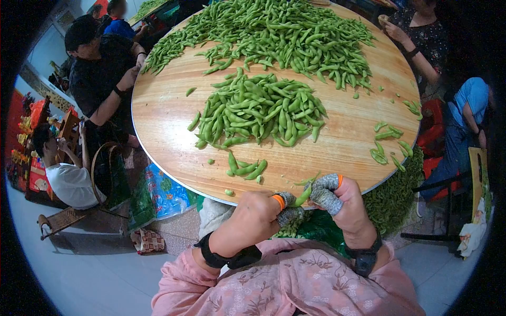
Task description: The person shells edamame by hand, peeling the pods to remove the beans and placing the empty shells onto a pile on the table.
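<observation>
A green edamame pod is pinched between my two hands at the near edge of the table. My left hand is closed on its lower end, with a grey knit finger sleeve with an orange band on the thumb. My right hand grips the upper end, grey sleeves covering its thumb and a finger. Just beyond lie a few loose pods. Farther off, a medium heap of edamame pods rests on the round wooden table.
A much larger pod heap covers the table's far side. More scattered pods lie at right. Below the right edge is a green pile. People sit around, one in black at left. A blue plastic bag lies on the floor.
</observation>
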